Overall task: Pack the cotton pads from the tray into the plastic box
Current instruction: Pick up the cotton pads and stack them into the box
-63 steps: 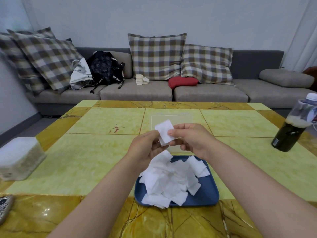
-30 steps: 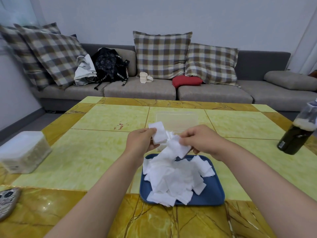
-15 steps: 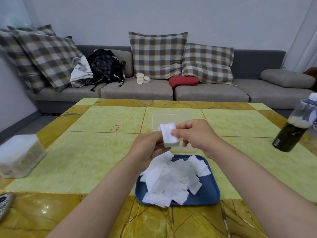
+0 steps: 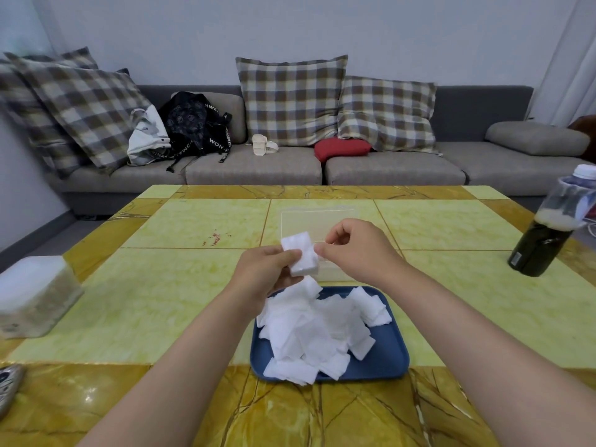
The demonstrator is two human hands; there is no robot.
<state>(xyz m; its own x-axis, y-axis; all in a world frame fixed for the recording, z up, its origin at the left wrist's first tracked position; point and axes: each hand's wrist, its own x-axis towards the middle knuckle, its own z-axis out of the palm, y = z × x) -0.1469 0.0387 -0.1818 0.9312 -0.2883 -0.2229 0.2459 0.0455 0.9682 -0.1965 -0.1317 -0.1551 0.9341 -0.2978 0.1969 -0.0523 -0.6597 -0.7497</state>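
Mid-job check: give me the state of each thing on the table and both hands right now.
Left hand: gripping a small stack of pads.
Right hand: fingers curled beside the stack, contact unclear.
Plastic box: open, looks empty.
Tray: still heaped with loose pads.
Bottle: upright, capped.
Container: closed.

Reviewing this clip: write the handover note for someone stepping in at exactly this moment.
Left hand: holds a small stack of cotton pads above the table.
Right hand: beside the stack, fingertips pinched at its edge; firm grip unclear.
Blue tray: loose pads heaped in it, near table edge.
Clear plastic box: just beyond the hands, looks empty.
Done: a few pads gathered and squared.
Left: put the stack in the box, then the rest.
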